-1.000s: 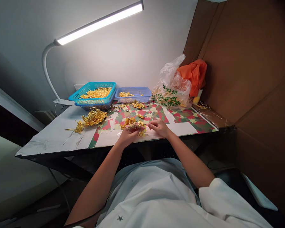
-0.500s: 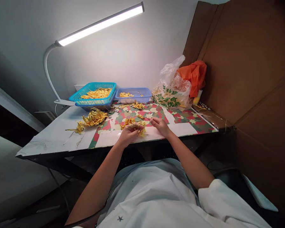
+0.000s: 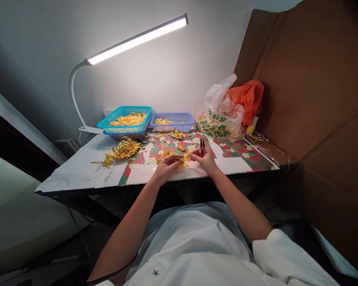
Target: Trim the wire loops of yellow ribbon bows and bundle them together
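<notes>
Gold bundle (image 3: 127,149): lies left, near the teal basket (image 3: 123,129), clear of the hands.
Left hand (image 3: 163,172): narrow, gripping gold loops (image 3: 169,158); a slack pinch could tangle them.
Gold petals (image 3: 186,157): between both hands, above tabletop.
Right hand (image 3: 208,163): fingertips pinched at petals, dark tool (image 3: 203,147) upright; its points could snag loops.
Plastic bag (image 3: 217,121): behind, right; blocks nothing near.

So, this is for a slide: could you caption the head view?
Left hand gripping gold pieces, right hand holding a dark pointed tool, at a lamplit table.
</notes>
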`<state>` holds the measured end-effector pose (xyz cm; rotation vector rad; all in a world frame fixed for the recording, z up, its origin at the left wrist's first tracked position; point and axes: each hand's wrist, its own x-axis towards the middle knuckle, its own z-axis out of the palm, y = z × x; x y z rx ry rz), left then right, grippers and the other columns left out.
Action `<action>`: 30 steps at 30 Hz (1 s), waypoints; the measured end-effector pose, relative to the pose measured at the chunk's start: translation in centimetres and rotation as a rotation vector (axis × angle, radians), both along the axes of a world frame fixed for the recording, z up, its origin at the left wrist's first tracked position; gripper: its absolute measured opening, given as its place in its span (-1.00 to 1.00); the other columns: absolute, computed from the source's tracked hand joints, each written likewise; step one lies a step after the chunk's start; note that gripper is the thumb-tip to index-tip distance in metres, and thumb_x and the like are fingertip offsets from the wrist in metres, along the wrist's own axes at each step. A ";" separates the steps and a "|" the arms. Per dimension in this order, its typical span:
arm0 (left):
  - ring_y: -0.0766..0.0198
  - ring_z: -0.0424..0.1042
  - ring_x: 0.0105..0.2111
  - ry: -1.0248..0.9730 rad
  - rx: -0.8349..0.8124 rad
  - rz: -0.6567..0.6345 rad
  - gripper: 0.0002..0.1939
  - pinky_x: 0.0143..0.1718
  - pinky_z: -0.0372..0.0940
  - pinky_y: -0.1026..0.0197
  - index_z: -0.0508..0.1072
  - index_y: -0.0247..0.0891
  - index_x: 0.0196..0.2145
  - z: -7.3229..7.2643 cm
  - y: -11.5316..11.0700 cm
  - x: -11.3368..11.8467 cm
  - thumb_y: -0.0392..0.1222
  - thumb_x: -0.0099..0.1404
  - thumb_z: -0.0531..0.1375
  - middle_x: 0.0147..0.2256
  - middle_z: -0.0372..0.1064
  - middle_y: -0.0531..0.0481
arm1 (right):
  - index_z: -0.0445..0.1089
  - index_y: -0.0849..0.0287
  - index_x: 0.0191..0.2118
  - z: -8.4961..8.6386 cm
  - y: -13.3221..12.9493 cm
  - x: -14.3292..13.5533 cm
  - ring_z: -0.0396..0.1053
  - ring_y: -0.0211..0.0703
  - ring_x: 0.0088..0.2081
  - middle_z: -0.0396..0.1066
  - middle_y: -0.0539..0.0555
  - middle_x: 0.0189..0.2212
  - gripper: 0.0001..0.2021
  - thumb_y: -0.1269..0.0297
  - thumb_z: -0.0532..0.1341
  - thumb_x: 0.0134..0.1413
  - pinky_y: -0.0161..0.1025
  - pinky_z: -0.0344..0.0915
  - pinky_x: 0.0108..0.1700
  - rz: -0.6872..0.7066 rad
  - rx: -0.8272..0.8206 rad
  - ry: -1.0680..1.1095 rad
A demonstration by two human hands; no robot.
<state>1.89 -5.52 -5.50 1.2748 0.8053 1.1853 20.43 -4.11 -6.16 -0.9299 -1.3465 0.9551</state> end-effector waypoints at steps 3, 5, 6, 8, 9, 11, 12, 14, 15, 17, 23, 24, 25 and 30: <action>0.39 0.33 -0.51 -0.029 -0.016 0.015 -0.64 -0.49 0.19 0.33 0.61 -0.27 -0.32 0.0 0.2 -0.1 -0.05 -0.08 0.44 -0.47 0.49 0.02 | 0.05 0.07 -0.48 -0.1 0.1 0.2 0.40 -0.20 -0.35 0.35 -0.04 -0.46 -0.49 -0.01 0.42 -0.27 -0.15 0.43 -0.24 -0.066 0.009 0.018; 0.42 0.30 -0.53 -0.052 -0.031 0.021 -0.63 -0.50 0.19 0.34 0.61 -0.26 -0.31 0.0 0.3 -0.2 -0.04 -0.10 0.45 -0.48 0.48 0.03 | 0.04 0.08 -0.49 -0.1 0.0 0.1 0.40 -0.19 -0.33 0.35 -0.04 -0.46 -0.50 0.01 0.42 -0.27 -0.15 0.43 -0.22 -0.086 0.017 0.020; 0.43 0.29 -0.54 -0.062 -0.040 0.023 -0.61 -0.50 0.19 0.35 0.61 -0.27 -0.31 0.1 0.3 -0.2 -0.03 -0.11 0.45 -0.48 0.48 0.03 | 0.04 0.08 -0.50 -0.1 0.0 0.1 0.40 -0.19 -0.33 0.35 -0.03 -0.46 -0.50 0.02 0.42 -0.27 -0.14 0.43 -0.22 -0.092 0.021 0.018; 0.45 0.27 -0.58 -0.075 -0.060 0.027 -0.57 -0.53 0.17 0.35 0.61 -0.28 -0.32 0.3 0.2 -0.1 0.00 -0.14 0.46 -0.50 0.47 0.03 | 0.03 0.08 -0.51 0.0 -0.2 0.0 0.39 -0.19 -0.35 0.36 -0.02 -0.44 -0.50 0.01 0.41 -0.26 -0.14 0.43 -0.23 -0.099 0.031 0.012; 0.46 0.25 -0.60 -0.078 -0.069 0.030 -0.56 -0.56 0.16 0.35 0.61 -0.29 -0.33 0.4 0.2 -0.1 0.01 -0.16 0.47 -0.52 0.45 0.03 | 0.04 0.08 -0.51 0.0 -0.2 0.0 0.38 -0.19 -0.36 0.37 -0.02 -0.44 -0.51 0.01 0.40 -0.25 -0.13 0.43 -0.23 -0.099 0.035 0.006; 0.48 0.21 -0.64 -0.080 -0.084 0.039 -0.54 -0.60 0.12 0.35 0.61 -0.31 -0.36 0.6 0.1 -0.1 0.04 -0.19 0.48 -0.58 0.40 0.05 | 0.07 0.08 -0.50 0.0 -0.4 -0.1 0.37 -0.20 -0.37 0.37 -0.01 -0.44 -0.54 0.02 0.40 -0.23 -0.13 0.43 -0.25 -0.095 0.045 -0.012; 0.48 0.19 -0.65 -0.081 -0.090 0.044 -0.53 -0.62 0.10 0.35 0.60 -0.32 -0.39 0.6 0.1 -0.1 0.07 -0.19 0.48 -0.60 0.38 0.06 | 0.09 0.08 -0.49 0.0 -0.5 -0.1 0.36 -0.20 -0.37 0.36 -0.01 -0.44 -0.55 0.03 0.40 -0.23 -0.14 0.42 -0.25 -0.093 0.051 -0.023; 0.48 0.18 -0.67 -0.085 -0.098 0.053 -0.50 -0.64 0.09 0.35 0.58 -0.34 -0.42 0.7 0.2 -0.1 0.15 -0.18 0.46 -0.60 0.38 0.05 | 0.10 0.08 -0.49 0.0 -0.6 -0.2 0.36 -0.21 -0.37 0.35 -0.02 -0.44 -0.57 0.04 0.39 -0.21 -0.15 0.41 -0.26 -0.090 0.062 -0.043; 0.48 0.18 -0.67 -0.085 -0.102 0.056 -0.49 -0.65 0.09 0.35 0.57 -0.34 -0.43 0.6 0.2 -0.1 0.18 -0.16 0.45 -0.59 0.39 0.04 | 0.09 0.08 -0.49 -0.1 -0.6 -0.3 0.36 -0.21 -0.38 0.34 -0.03 -0.45 -0.57 0.05 0.39 -0.20 -0.15 0.41 -0.26 -0.088 0.066 -0.053; 0.49 0.18 -0.67 -0.079 -0.109 0.059 -0.53 -0.66 0.11 0.36 0.54 -0.35 -0.43 0.4 0.3 -0.2 0.15 -0.07 0.44 -0.57 0.39 0.04 | 0.07 0.07 -0.50 -0.1 -0.5 -0.5 0.35 -0.23 -0.39 0.33 -0.04 -0.47 -0.58 0.07 0.38 -0.19 -0.17 0.40 -0.27 -0.077 0.073 -0.079; 0.41 0.36 -0.51 -0.046 -0.134 0.097 -0.82 -0.50 0.33 0.31 0.44 -0.35 -0.24 -1.0 1.2 -0.2 -0.14 0.37 0.20 -0.38 0.40 0.06 | 0.00 0.06 -0.49 0.5 -1.3 -0.5 0.34 -0.20 -0.35 0.33 -0.02 -0.44 -0.58 0.15 0.35 -0.12 -0.17 0.35 -0.25 -0.107 0.143 -0.129; 0.38 0.40 -0.46 -0.052 -0.137 0.112 -0.81 -0.46 0.37 0.28 0.44 -0.34 -0.19 -1.1 1.4 -0.3 -0.14 0.37 0.18 -0.33 0.41 0.03 | -0.01 0.06 -0.48 0.7 -1.7 -0.2 0.34 -0.19 -0.33 0.34 -0.02 -0.41 -0.56 0.15 0.37 -0.14 -0.16 0.34 -0.22 -0.101 0.164 -0.133; 0.35 0.42 -0.42 -0.061 -0.139 0.128 -0.79 -0.42 0.39 0.25 0.43 -0.34 -0.16 -1.2 1.5 -0.3 -0.13 0.37 0.18 -0.29 0.42 0.00 | -0.01 0.05 -0.47 0.8 -2.2 0.0 0.33 -0.19 -0.32 0.35 -0.01 -0.38 -0.54 0.16 0.39 -0.18 -0.16 0.33 -0.20 -0.073 0.187 -0.158; 0.34 0.43 -0.40 -0.119 -0.135 0.172 -0.79 -0.41 0.40 0.24 0.43 -0.34 -0.13 -1.1 1.7 -0.6 -0.14 0.37 0.19 -0.26 0.42 -0.02 | 0.06 0.07 -0.49 0.7 -3.8 0.9 0.22 -0.25 -0.46 0.36 -0.03 -0.46 -0.62 0.26 0.37 -0.16 -0.23 0.23 -0.36 0.123 0.242 -0.409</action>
